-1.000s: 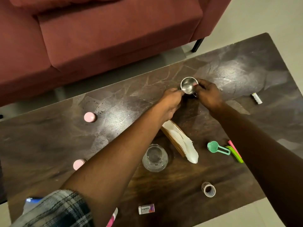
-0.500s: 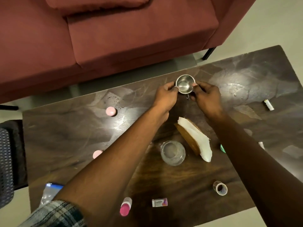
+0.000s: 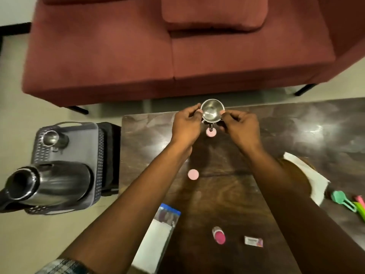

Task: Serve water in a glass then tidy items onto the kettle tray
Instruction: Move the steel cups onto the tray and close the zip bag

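Observation:
A small steel cup (image 3: pixel 211 111) is held above the dark table's (image 3: pixel 296 135) far left part. My left hand (image 3: pixel 186 123) pinches its left rim and my right hand (image 3: pixel 239 125) pinches its right rim. The grey kettle tray (image 3: pixel 87 139) sits on a stand left of the table. On it are a steel kettle (image 3: pixel 49 182) and a second steel cup (image 3: pixel 52 138). The glass is hidden behind my right arm.
Two pink discs (image 3: pixel 211 133) (image 3: pixel 193 174) lie on the table under my arms. A pink-capped tube (image 3: pixel 218 235), a small box (image 3: pixel 253 241), a packet (image 3: pixel 158 234), a napkin holder (image 3: pixel 308 175) and coloured spoons (image 3: pixel 343 200) lie nearer. A red sofa (image 3: pixel 177 46) stands beyond.
Both hands have lifted the steel cup and carried it leftward toward the table's left end. The view has swung left, bringing the kettle tray into sight.

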A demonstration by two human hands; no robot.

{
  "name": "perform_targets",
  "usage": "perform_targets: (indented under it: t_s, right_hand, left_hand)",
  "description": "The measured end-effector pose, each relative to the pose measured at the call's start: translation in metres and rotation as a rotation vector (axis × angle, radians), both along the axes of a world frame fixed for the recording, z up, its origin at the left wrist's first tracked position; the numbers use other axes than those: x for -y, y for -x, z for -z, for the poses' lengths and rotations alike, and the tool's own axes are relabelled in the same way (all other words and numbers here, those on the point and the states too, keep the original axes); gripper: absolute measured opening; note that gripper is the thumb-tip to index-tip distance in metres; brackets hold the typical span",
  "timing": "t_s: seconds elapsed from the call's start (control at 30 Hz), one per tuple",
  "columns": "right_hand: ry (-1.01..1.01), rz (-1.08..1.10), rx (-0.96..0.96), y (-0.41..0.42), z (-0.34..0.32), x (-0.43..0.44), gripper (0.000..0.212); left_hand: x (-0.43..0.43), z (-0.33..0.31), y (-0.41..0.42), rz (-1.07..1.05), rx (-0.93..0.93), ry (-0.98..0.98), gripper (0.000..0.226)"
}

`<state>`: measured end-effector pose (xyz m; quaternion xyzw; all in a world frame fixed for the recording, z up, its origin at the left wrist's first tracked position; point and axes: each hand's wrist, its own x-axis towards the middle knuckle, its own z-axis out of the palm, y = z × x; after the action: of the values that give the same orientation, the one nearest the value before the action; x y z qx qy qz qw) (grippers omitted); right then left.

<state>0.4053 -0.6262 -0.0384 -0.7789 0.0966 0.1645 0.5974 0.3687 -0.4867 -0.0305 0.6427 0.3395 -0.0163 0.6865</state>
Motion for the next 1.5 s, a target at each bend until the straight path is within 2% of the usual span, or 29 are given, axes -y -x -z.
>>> perform_targets:
  t_s: [0.23, 0.53, 0.63, 0.7, 0.8, 0.97, 1.03, 1.13, 1.37, 1.5]
  right_hand:
    - [-0.006, -0.118, 0.006, 0.034, -0.020, -0.122, 0.016]
    - [0.046, -0.276, -0.028, 0.070, -0.016, -0.276, 0.033]
    - [0.081, -0.360, -0.020, 0.081, -0.009, -0.321, 0.020]
    - [0.107, -0.396, -0.014, 0.088, -0.004, -0.346, 0.019]
    - [0.153, -0.439, 0.022, 0.100, 0.004, -0.378, 0.024]
    - [0.150, -0.390, -0.046, 0.114, 0.019, -0.419, 0.032]
    - [0.118, -0.370, -0.085, 0.119, 0.023, -0.432, 0.026]
    - [0.106, -0.349, -0.147, 0.129, 0.031, -0.449, 0.015]
    - [0.160, -0.301, -0.202, 0.146, 0.061, -0.474, 0.015]
    - [0.199, -0.270, -0.232, 0.152, 0.080, -0.481, 0.025]
  left_hand:
    - [-0.115, -0.028, 0.053, -0.159, -0.009, -0.027, 0.032]
    - [-0.239, -0.029, 0.115, -0.458, -0.065, -0.063, 0.026]
    - [-0.268, -0.018, 0.132, -0.556, -0.085, -0.053, 0.023]
    - [-0.282, -0.012, 0.139, -0.588, -0.090, -0.028, 0.019]
    - [-0.308, -0.010, 0.146, -0.551, -0.134, -0.012, 0.021]
    - [-0.385, -0.015, 0.150, -0.307, -0.293, 0.007, 0.018]
    - [-0.414, -0.013, 0.153, -0.246, -0.339, 0.046, 0.016]
    - [-0.441, -0.002, 0.159, -0.215, -0.367, 0.118, 0.016]
    - [-0.464, 0.029, 0.175, -0.165, -0.400, 0.375, 0.035]
    - [-0.470, 0.041, 0.180, -0.127, -0.385, 0.429, 0.035]
